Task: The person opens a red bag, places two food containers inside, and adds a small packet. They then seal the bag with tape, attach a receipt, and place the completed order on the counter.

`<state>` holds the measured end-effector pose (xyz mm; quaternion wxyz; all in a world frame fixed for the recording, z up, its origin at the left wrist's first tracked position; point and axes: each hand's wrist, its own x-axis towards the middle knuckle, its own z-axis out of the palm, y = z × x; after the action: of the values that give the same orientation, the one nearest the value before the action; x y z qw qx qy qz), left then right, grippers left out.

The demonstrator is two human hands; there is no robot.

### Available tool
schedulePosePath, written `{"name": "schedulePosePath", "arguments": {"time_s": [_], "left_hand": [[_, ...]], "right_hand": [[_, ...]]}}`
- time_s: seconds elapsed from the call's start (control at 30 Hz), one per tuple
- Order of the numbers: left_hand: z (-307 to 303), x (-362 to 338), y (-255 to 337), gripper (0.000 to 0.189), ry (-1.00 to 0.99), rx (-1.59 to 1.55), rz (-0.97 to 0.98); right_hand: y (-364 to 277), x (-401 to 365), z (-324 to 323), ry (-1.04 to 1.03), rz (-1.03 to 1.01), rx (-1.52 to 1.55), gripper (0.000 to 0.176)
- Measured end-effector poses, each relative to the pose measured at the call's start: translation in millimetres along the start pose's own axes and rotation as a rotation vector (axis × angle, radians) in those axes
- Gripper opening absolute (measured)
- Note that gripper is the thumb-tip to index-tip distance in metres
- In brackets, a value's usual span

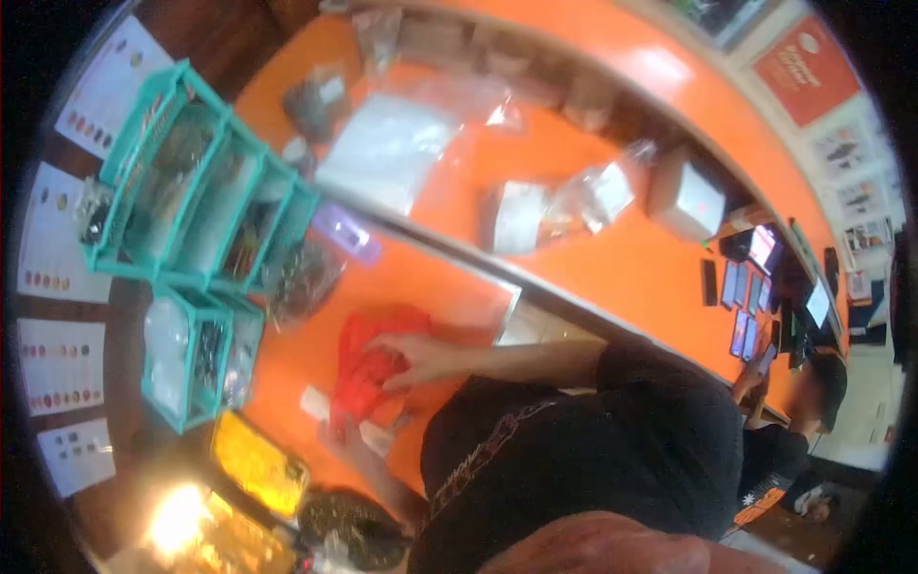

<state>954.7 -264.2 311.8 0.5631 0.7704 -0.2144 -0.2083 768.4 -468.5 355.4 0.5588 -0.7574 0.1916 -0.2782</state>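
A red plastic bag point(356, 373) lies crumpled on the orange table point(430, 277). My right hand point(413, 360) is on the bag's upper right side with its fingers curled around part of it. At the bag's lower end, my left hand point(346, 435) is closed on the red plastic; its fingers are blurred. Beside my left hand is a white strip point(316, 402), partly under the bag. Another pale piece point(379, 438) shows just right of that hand. What the bag holds, if anything, cannot be made out.
Teal tiered trays point(206, 191) stand at the left, with a smaller teal rack point(191, 359) below. A purple item point(346, 232) lies by the divider. Beyond are clear bags point(392, 143), a white box point(688, 201) and phones point(744, 335). Another person point(779, 450) sits at the right.
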Motion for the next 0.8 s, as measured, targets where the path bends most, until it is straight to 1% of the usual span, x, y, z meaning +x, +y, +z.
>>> {"name": "schedulePosePath", "arguments": {"time_s": [0.03,0.07,0.13,0.17,0.23,0.27,0.33,0.37,0.4,0.43,0.47,0.5,0.53,0.57,0.63,0.67,0.73,0.77,0.8], "left_hand": [[10,1,15,0.062,0.002,-0.112,-0.091],[17,-3,29,0.063,0.007,-0.213,-0.188],[9,7,20,0.062,-0.096,-0.226,-0.336],[5,12,15,0.062,-0.149,-0.227,-0.409],[-4,29,10,0.058,-0.288,0.084,-0.409],[-11,39,-5,0.055,-0.206,0.144,-0.172],[-24,48,-39,0.049,-0.035,0.264,0.292],[-31,39,-22,0.046,-0.046,0.239,0.266],[-27,30,19,0.043,-0.059,0.209,0.243],[-27,22,40,0.041,-0.069,0.181,0.217],[-33,48,-13,0.040,-0.048,0.155,0.347],[-42,67,-68,0.041,-0.022,0.133,0.471],[-41,64,-62,0.044,-0.069,0.178,0.438],[-31,66,-44,0.047,-0.122,0.232,0.394],[-18,48,23,0.051,-0.243,-0.002,-0.153],[-10,59,26,0.052,-0.254,0.182,-0.091],[-4,66,27,0.053,-0.296,0.541,0.032],[-4,66,32,0.053,-0.271,0.535,0.013],[-7,65,45,0.054,-0.246,0.533,-0.007]], "right_hand": [[-3,6,-1,0.001,0.042,0.061,0.078],[-12,13,-10,-0.062,0.158,0.147,0.080],[-40,24,-15,-0.198,0.398,0.356,0.084],[-44,26,-17,-0.201,0.320,0.414,0.082],[-49,33,-28,-0.214,0.171,0.535,0.080],[-86,34,-46,-0.212,0.230,0.522,0.079],[-101,32,-67,-0.194,0.139,0.331,0.077],[-109,31,-72,-0.187,0.071,0.269,0.076],[-116,30,-77,-0.175,0.004,0.205,0.075],[-127,27,-80,-0.168,-0.082,0.173,0.074],[-132,24,-82,-0.161,-0.163,0.150,0.072],[-129,23,-85,-0.172,-0.150,0.124,0.071],[-123,21,-82,-0.188,-0.130,0.118,0.070],[-116,13,-71,-0.203,-0.102,0.125,0.068],[-123,5,-59,-0.197,-0.081,0.104,0.063],[-128,5,-59,-0.179,-0.081,0.062,0.061],[-134,-4,-51,-0.180,0.003,0.302,0.055],[-136,-5,-53,-0.175,0.036,0.410,0.052],[-139,-6,-56,-0.173,0.068,0.416,0.051]]}}
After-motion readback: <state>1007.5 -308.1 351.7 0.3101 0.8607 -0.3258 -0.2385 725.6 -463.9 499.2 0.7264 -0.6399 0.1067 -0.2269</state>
